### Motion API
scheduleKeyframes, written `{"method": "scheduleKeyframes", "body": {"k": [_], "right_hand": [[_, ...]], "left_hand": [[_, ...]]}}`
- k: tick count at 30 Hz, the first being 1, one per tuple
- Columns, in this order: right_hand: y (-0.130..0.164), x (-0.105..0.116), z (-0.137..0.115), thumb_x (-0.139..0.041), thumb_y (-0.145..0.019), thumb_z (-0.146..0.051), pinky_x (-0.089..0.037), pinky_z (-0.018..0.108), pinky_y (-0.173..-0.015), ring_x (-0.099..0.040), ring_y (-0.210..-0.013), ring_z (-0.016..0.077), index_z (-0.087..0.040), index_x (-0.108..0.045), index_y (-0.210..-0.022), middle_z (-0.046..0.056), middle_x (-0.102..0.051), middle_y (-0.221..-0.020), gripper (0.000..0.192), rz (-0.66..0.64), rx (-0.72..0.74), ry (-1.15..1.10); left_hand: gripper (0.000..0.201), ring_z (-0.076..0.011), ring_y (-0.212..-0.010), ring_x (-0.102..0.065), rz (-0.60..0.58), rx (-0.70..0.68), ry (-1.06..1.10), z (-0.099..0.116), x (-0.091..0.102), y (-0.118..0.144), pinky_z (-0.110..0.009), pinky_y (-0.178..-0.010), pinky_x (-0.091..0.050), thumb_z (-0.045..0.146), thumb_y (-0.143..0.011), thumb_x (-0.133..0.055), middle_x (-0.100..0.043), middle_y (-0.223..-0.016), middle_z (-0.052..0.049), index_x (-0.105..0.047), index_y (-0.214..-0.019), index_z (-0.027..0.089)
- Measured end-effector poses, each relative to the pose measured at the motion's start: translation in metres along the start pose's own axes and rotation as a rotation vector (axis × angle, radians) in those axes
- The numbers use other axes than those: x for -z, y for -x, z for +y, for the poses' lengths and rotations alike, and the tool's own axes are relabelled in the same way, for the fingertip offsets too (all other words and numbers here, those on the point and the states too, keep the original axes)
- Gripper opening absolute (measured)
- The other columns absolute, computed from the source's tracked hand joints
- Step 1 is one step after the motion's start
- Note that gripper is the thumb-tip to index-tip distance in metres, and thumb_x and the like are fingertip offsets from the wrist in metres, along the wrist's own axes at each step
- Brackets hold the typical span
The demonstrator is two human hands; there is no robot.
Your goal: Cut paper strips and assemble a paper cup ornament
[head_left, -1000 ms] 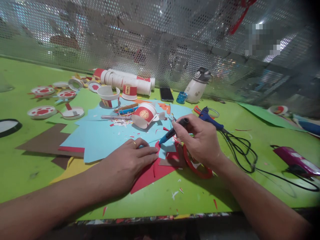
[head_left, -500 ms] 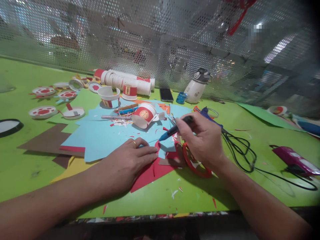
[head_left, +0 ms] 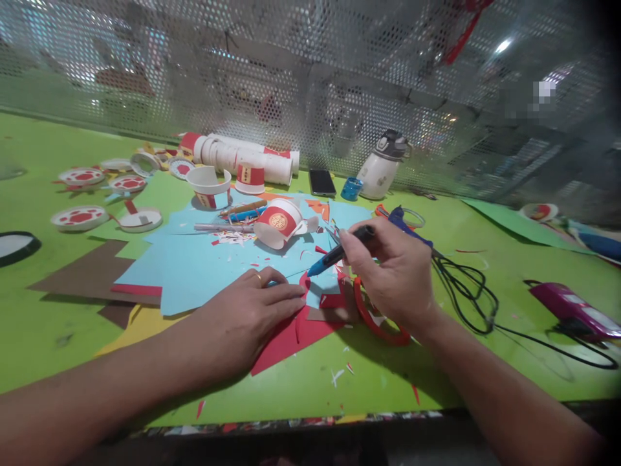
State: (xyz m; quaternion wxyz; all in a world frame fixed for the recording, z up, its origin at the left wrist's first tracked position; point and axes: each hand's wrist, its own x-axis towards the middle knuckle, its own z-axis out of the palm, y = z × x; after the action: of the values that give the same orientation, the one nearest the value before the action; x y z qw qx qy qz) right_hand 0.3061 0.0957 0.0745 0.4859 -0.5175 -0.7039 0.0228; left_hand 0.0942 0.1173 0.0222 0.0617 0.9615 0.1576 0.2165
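- Right hand (head_left: 395,272) pinches a blue-tipped marker (head_left: 332,256) between thumb and fingers; its slant seems to suit fine control over a small red paper piece (head_left: 304,282) on light-blue paper (head_left: 194,265);
- Left hand (head_left: 250,317) lies flat, fingers extended, close together; it apparently steadies that piece;
- Left thumb is hidden; fingers partly cover the piece; tip contact is unclear.

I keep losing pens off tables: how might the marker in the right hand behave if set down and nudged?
The marker would probably roll, since it looks round-sided. It should feel stiff and fairly light, being straight and slim.
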Motion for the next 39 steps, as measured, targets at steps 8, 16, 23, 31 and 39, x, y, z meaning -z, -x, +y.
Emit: {"method": "scheduleKeyframes", "body": {"k": [8, 16, 23, 31, 39], "right_hand": [[-0.0002, -0.0016, 0.0015, -0.058, -0.085, -0.028, -0.045, 0.025, -0.052, -0.054, -0.052, 0.0108, -0.018, -0.059, -0.075, 0.0, -0.06, -0.062, 0.015, -0.032, 0.0, 0.016], [0.0009, -0.0027, 0.0016, -0.057, -0.086, -0.029, -0.042, 0.023, -0.05, -0.05, -0.05, 0.0091, -0.018, -0.058, -0.075, -0.002, -0.056, -0.06, 0.014, -0.046, 0.042, 0.046], [0.0022, -0.0037, 0.0027, -0.057, -0.086, -0.03, -0.043, 0.024, -0.051, -0.051, -0.051, 0.0092, -0.018, -0.059, -0.075, -0.002, -0.058, -0.062, 0.016, -0.052, 0.051, 0.058], [0.0018, -0.0051, 0.0026, -0.057, -0.085, -0.03, -0.044, 0.024, -0.051, -0.052, -0.05, 0.0093, -0.018, -0.059, -0.075, -0.002, -0.059, -0.06, 0.016, -0.049, 0.039, 0.046], [0.0018, -0.0061, 0.0038, -0.058, -0.085, -0.03, -0.043, 0.024, -0.051, -0.051, -0.049, 0.0093, -0.017, -0.06, -0.075, -0.002, -0.059, -0.06, 0.016, -0.045, 0.047, 0.049]], "left_hand": [[0.034, -0.0246, -0.104, -0.055, 0.013, -0.006, 0.005, 0.0015, 0.0026, -0.0013, -0.043, -0.086, -0.047, 0.014, -0.09, -0.042, -0.064, -0.117, -0.012, -0.058, -0.119, 0.017], [0.033, -0.0243, -0.103, -0.056, 0.038, -0.015, 0.01, -0.0003, -0.0001, -0.0009, -0.043, -0.086, -0.046, 0.015, -0.09, -0.043, -0.065, -0.116, -0.012, -0.058, -0.119, 0.018], [0.033, -0.0241, -0.103, -0.056, 0.038, -0.016, 0.012, 0.0001, 0.0005, -0.0014, -0.043, -0.085, -0.047, 0.016, -0.091, -0.042, -0.065, -0.116, -0.012, -0.059, -0.119, 0.018], [0.032, -0.0237, -0.103, -0.056, 0.044, -0.02, 0.01, 0.0005, 0.0007, -0.0017, -0.042, -0.086, -0.046, 0.017, -0.091, -0.041, -0.065, -0.116, -0.012, -0.059, -0.118, 0.018], [0.031, -0.0247, -0.107, -0.054, -0.015, 0.007, -0.005, 0.0005, 0.0002, -0.0006, -0.043, -0.086, -0.045, 0.017, -0.091, -0.042, -0.063, -0.12, -0.011, -0.057, -0.118, 0.016]]}}
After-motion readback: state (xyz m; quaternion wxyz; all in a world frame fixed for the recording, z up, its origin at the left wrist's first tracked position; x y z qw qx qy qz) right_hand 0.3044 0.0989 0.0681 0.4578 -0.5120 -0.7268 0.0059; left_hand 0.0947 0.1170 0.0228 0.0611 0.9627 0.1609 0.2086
